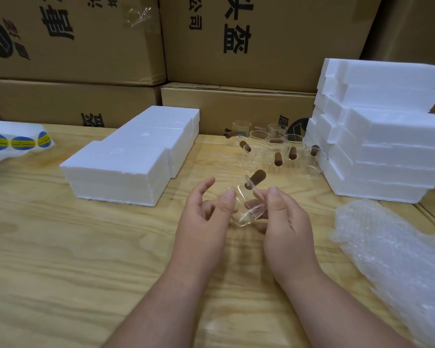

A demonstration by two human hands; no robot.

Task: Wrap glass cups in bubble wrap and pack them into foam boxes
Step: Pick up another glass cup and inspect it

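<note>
Foam boxes [126,156] left, foam stack [377,136] right; open lane between.

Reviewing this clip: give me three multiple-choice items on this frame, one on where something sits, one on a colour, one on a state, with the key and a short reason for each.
1. Where does the bubble wrap lie?
A. on the table's right side
B. on the left foam boxes
C. under the sticker roll

2. What colour is the handle on the held glass cup?
A. white
B. brown
C. blue

3. What is the state of the held glass cup?
A. wrapped
B. bare, held in both hands
C. packed in foam

Key: 1 A, it lies beside the foam stack at the right. 2 B, the brown handle sticks up. 3 B, the left hand and right hand grip clear glass with no wrap on it.
</note>
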